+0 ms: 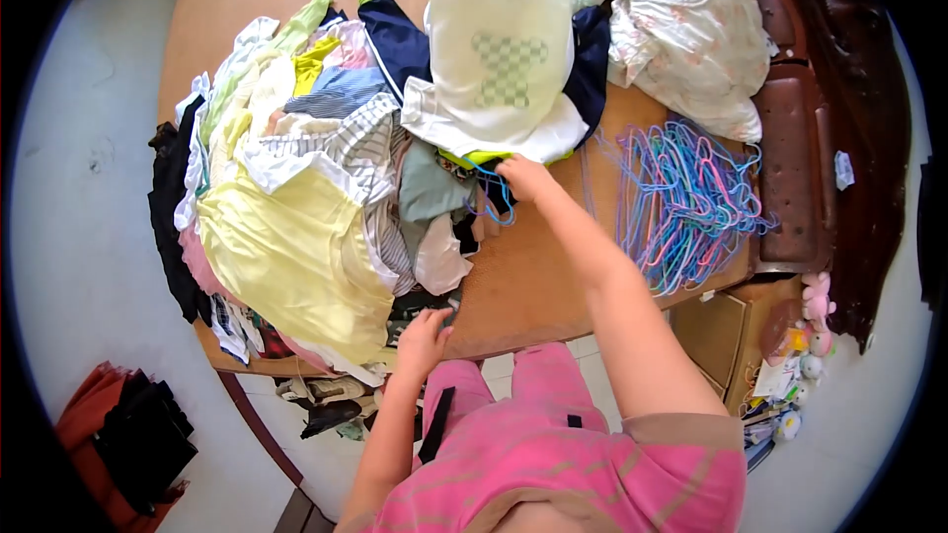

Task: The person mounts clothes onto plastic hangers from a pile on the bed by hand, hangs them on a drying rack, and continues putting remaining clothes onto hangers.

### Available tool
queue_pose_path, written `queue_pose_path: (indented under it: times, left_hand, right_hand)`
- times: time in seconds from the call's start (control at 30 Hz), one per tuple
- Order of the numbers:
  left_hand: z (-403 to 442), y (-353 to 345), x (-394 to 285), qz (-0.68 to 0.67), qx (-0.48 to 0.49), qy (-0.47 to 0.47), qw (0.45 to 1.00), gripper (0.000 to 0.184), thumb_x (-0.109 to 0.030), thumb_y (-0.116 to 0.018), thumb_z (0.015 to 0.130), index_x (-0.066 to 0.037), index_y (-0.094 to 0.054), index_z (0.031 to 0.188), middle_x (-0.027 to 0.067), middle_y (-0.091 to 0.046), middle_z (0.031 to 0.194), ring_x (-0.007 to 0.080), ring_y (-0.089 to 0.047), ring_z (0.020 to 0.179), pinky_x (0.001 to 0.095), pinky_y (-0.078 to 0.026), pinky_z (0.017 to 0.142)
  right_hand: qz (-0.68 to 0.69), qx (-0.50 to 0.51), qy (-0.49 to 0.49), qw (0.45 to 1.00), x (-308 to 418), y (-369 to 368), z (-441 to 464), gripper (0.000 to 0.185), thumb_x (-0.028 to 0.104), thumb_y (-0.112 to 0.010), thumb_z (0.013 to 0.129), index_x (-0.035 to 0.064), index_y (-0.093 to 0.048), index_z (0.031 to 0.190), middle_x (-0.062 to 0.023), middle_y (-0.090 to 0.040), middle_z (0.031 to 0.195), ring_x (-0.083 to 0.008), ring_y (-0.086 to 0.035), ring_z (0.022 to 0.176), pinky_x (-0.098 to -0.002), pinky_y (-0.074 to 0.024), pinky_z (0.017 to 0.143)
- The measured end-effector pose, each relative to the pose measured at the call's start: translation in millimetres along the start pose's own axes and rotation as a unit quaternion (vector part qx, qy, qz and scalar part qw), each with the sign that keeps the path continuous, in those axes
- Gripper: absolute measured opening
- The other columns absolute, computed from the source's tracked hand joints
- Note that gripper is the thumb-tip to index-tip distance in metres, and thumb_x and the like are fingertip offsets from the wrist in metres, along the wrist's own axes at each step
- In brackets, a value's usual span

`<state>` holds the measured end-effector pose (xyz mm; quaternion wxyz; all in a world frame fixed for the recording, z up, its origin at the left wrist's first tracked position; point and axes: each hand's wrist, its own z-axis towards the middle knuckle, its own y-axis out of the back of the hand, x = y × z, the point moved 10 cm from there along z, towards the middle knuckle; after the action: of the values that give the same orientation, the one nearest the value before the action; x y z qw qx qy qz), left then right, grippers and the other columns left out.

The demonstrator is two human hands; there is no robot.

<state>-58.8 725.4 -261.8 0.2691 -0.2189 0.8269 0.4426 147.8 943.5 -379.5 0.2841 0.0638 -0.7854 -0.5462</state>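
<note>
My right hand [523, 180] is closed at the lime-green-edged neck of a white T-shirt [504, 59] with dark navy sleeves and a checkered bear print. A blue clothes hanger [502, 207] shows at its fingertips, partly hidden by the shirt. The shirt lies flat on the table, its neck towards me. Close to the table's front edge, my left hand [423, 343] hovers with loosely bent fingers apart, holding nothing. It is nearest to dark patterned clothing [420, 306] and a pale yellow garment [296, 247] draped over the clothes heap.
A large heap of mixed clothes [336, 128] covers the left of the brown table [533, 286]. Many blue, purple and pink hangers [686, 207] lie at the right. Beyond them rest white floral bedding [691, 59] and a brown leather sofa [795, 158]. Dark cloth [143, 444] sits lower left.
</note>
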Motion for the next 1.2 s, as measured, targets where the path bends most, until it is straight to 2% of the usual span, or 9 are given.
queue_pose_path:
  times: [0.27,0.43,0.53,0.73,0.83,0.9,0.93,1.0,1.2]
  left_hand:
    - [4,-57,14,0.02,0.079,0.013,0.997,0.031,-0.017,-0.065,0.08,-0.011,-0.061,0.11,0.0107,-0.06,0.098,0.0327,-0.06,0.089,0.0398,-0.05,0.075]
    - [5,-61,-10,0.016,0.075,-0.005,0.997,0.032,-0.019,-0.064,0.081,-0.011,-0.06,0.112,0.0118,-0.06,0.1,0.0335,-0.06,0.091,0.0406,-0.049,0.077]
    - [-3,-61,-24,0.019,0.076,-0.007,0.997,0.031,-0.019,-0.062,0.082,-0.011,-0.06,0.112,0.0126,-0.06,0.101,0.0339,-0.059,0.092,0.0408,-0.049,0.078]
    - [-21,-69,-56,0.049,0.058,-0.067,0.995,0.031,-0.017,-0.062,0.083,-0.01,-0.06,0.113,0.0138,-0.061,0.1,0.0344,-0.061,0.086,0.0411,-0.049,0.074]
    - [-28,-56,-90,0.001,0.015,-0.124,0.992,0.028,-0.012,-0.06,0.079,-0.013,-0.061,0.106,0.0156,-0.06,0.104,0.0399,-0.06,0.082,0.0463,-0.05,0.069]
    - [-35,-34,-121,0.002,-0.001,-0.124,0.992,0.029,-0.011,-0.06,0.078,-0.013,-0.061,0.107,0.0153,-0.06,0.104,0.0394,-0.06,0.084,0.0456,-0.05,0.069]
    - [-41,-21,-135,0.0,-0.011,-0.118,0.993,0.03,-0.01,-0.06,0.078,-0.013,-0.061,0.107,0.015,-0.06,0.104,0.0389,-0.06,0.085,0.0449,-0.05,0.07]
    - [-55,1,-166,0.026,-0.056,-0.154,0.986,0.03,-0.007,-0.06,0.077,-0.012,-0.062,0.106,0.0139,-0.061,0.102,0.0372,-0.06,0.086,0.0432,-0.05,0.07]
    - [-111,50,-249,-0.058,-0.121,-0.226,0.965,0.023,-0.003,-0.061,0.081,-0.008,-0.066,0.103,0.0112,-0.064,0.092,0.0274,-0.063,0.077,0.0318,-0.05,0.067]
  right_hand:
    - [-0.053,-0.095,-0.157,0.982,-29,-50,-23,0.025,0.012,-0.056,0.079,0.0119,-0.059,0.103,-0.0056,-0.049,0.107,-0.0254,-0.049,0.103,-0.0383,-0.0462,0.085]
    - [-0.145,0.009,-0.155,0.977,-17,-50,-19,0.018,0.018,-0.053,0.083,0.02,-0.068,0.094,-0.0009,-0.06,0.106,-0.0214,-0.045,0.113,-0.0388,-0.0361,0.092]
    - [-0.085,0.085,-0.115,0.986,4,-47,-21,0.014,0.015,-0.056,0.079,0.0186,-0.063,0.092,0.0012,-0.066,0.083,-0.0209,-0.061,0.091,-0.0413,-0.0401,0.085]
    - [0.147,-0.225,0.091,0.959,137,157,-51,0.014,0.013,-0.062,0.071,0.0125,-0.057,0.084,-0.0122,-0.063,0.075,-0.0324,-0.064,0.071,-0.0412,-0.0488,0.065]
    - [0.208,-0.221,0.08,0.949,193,268,-120,0.012,0.013,-0.062,0.074,0.0093,-0.057,0.085,-0.0157,-0.061,0.073,-0.0372,-0.061,0.069,-0.0411,-0.0487,0.058]
    - [0.428,-0.293,0.117,0.847,193,323,-183,0.015,0.02,-0.062,0.081,0.0068,-0.058,0.086,-0.0155,-0.058,0.069,-0.0358,-0.06,0.063,-0.0399,-0.0475,0.058]
    - [0.442,-0.303,0.102,0.838,183,329,-203,0.022,0.025,-0.068,0.085,0.005,-0.061,0.092,-0.0057,-0.058,0.069,-0.0143,-0.054,0.059,-0.0278,-0.0431,0.056]
    - [0.715,-0.18,-0.01,0.675,168,322,-238,0.022,0.028,-0.061,0.092,0.0073,-0.058,0.086,0.0036,-0.046,0.062,-0.0059,-0.042,0.054,-0.024,-0.0352,0.05]
    - [0.746,-0.177,-0.051,0.64,158,315,-310,0.026,0.032,-0.058,0.093,0.014,-0.049,0.078,0.0069,-0.034,0.057,-0.0051,-0.033,0.047,-0.0245,-0.0355,0.048]
